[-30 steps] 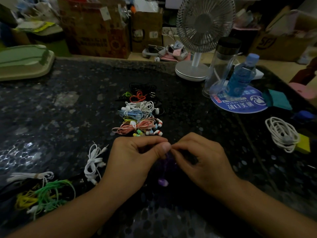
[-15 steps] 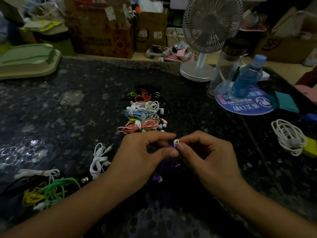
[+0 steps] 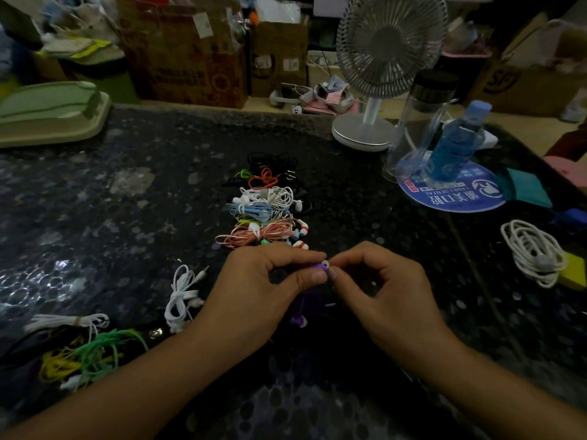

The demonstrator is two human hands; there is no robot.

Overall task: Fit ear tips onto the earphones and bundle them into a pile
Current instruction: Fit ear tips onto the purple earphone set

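Note:
My left hand (image 3: 263,287) pinches a purple earphone (image 3: 317,267) between thumb and forefinger over the dark stone table. My right hand (image 3: 387,290) pinches a small white ear tip (image 3: 324,263) against that earbud. The purple cable hangs below my hands, with its second purple earbud (image 3: 298,321) dangling near the table. A pile of bundled earphones (image 3: 266,214) in white, blue, pink, orange and black lies just beyond my hands.
A white earphone bundle (image 3: 182,298) lies left of my left hand, and green and yellow earphones (image 3: 92,354) lie at the lower left. A coiled white cable (image 3: 533,252) sits right. A fan (image 3: 381,74), a clear jar (image 3: 419,122) and a blue bottle (image 3: 454,144) stand behind.
My hands have come together and lifted slightly. The white ear tip, hidden a second ago, now shows pressed against the purple earbud.

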